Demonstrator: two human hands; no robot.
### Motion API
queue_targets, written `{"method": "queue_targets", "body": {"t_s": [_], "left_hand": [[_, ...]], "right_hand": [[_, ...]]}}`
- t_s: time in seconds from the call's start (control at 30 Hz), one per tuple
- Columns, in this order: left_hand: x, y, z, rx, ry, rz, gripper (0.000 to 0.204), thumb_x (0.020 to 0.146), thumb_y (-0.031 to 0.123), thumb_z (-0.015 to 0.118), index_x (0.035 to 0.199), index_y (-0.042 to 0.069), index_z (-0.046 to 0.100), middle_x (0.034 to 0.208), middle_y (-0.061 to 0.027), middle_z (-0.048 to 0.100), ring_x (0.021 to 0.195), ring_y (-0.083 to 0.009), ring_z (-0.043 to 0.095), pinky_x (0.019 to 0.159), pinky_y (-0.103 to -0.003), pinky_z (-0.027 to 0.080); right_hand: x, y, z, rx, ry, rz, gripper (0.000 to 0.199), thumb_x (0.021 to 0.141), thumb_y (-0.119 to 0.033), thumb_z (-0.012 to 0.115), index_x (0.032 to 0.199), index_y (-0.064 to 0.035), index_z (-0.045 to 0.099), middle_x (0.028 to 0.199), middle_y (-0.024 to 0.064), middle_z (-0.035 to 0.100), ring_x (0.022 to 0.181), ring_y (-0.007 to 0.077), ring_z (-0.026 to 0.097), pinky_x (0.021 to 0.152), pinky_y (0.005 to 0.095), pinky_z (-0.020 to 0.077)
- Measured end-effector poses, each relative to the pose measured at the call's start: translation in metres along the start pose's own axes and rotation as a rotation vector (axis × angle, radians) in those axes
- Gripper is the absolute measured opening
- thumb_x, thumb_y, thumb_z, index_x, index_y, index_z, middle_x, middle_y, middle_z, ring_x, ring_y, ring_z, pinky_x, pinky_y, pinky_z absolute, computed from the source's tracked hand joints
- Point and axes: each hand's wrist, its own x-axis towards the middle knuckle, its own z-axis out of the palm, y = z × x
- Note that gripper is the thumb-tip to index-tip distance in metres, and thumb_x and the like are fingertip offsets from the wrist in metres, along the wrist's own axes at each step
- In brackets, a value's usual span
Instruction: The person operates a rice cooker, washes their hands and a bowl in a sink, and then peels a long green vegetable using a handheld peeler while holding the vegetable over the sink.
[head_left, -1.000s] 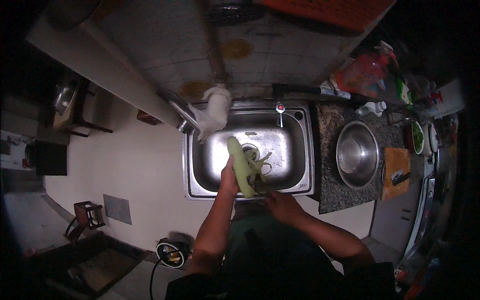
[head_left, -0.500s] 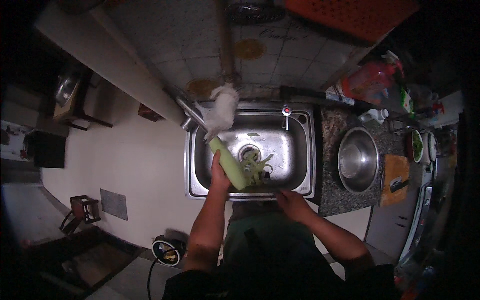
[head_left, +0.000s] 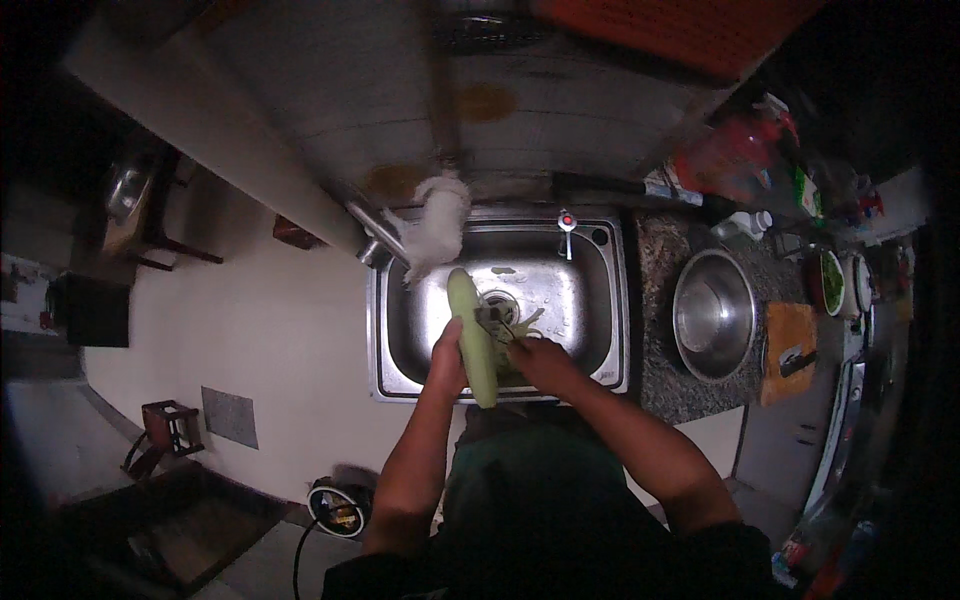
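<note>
A long pale green gourd [head_left: 471,335] is held over the steel sink [head_left: 598,300], its tip pointing away from me. My left hand [head_left: 447,358] grips it along its left side. My right hand [head_left: 537,358] holds a small peeler [head_left: 492,320] against the gourd's right side. Green peel strips [head_left: 527,322] lie in the basin beside the drain [head_left: 500,299].
A tap [head_left: 567,222] stands at the sink's back rim and a white cloth [head_left: 438,222] hangs on a pipe at its left. On the dark counter to the right sit a steel bowl [head_left: 712,314] and a wooden cutting board [head_left: 788,351].
My right hand has come up from the sink's front rim onto the gourd with the peeler. The gourd has stayed over the basin in my left hand.
</note>
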Motion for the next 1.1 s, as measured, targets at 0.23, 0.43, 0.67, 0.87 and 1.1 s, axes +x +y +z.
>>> {"method": "queue_targets", "body": {"t_s": [0.23,0.43,0.67,0.87,1.1], "left_hand": [[-0.011,0.01,0.006,0.339,0.044,-0.016,0.044,0.087,0.024,0.054,0.125,0.008,0.039,0.108,-0.0085,0.053,0.096,-0.0211,0.053,0.08,-0.036,0.045],[-0.015,0.001,0.01,0.22,0.01,-0.152,0.044,0.089,0.035,0.049,0.123,0.007,0.043,0.11,-0.0095,0.053,0.096,-0.0217,0.054,0.082,-0.037,0.045],[-0.004,-0.009,-0.002,0.113,0.013,-0.154,0.052,0.091,0.049,0.036,0.121,0.008,0.046,0.107,-0.01,0.056,0.093,-0.0223,0.055,0.081,-0.037,0.046],[0.01,-0.011,-0.009,0.154,0.116,-0.034,0.048,0.091,0.047,0.036,0.115,0.007,0.047,0.101,-0.0087,0.055,0.088,-0.0211,0.055,0.079,-0.036,0.046],[0.017,0.019,-0.005,0.059,0.268,-0.003,0.043,0.092,0.047,0.036,0.102,0.008,0.054,0.086,-0.0078,0.058,0.074,-0.0208,0.057,0.067,-0.035,0.048]], "right_hand": [[-0.011,0.02,-0.013,0.01,0.051,0.087,0.032,0.089,-0.027,0.046,0.104,-0.0006,0.057,0.092,0.0215,0.06,0.088,0.0338,0.059,0.076,0.0392,0.0449],[0.01,-0.009,-0.019,-0.01,0.138,0.027,0.031,0.088,-0.025,0.044,0.103,-0.0023,0.057,0.093,0.0216,0.06,0.09,0.0365,0.057,0.08,0.0409,0.0443],[0.023,-0.016,-0.003,-0.172,0.151,0.063,0.034,0.089,-0.029,0.039,0.094,0.0007,0.056,0.091,0.0237,0.06,0.086,0.0392,0.057,0.078,0.0468,0.0444],[-0.004,-0.027,0.002,-0.277,0.059,0.042,0.034,0.09,-0.03,0.038,0.092,0.0003,0.054,0.084,0.0238,0.059,0.078,0.0412,0.057,0.072,0.0496,0.0448],[-0.051,-0.004,0.021,-0.192,0.087,-0.166,0.034,0.09,-0.03,0.04,0.09,0.0017,0.054,0.084,0.0243,0.059,0.079,0.0417,0.057,0.072,0.0485,0.0437]]}}
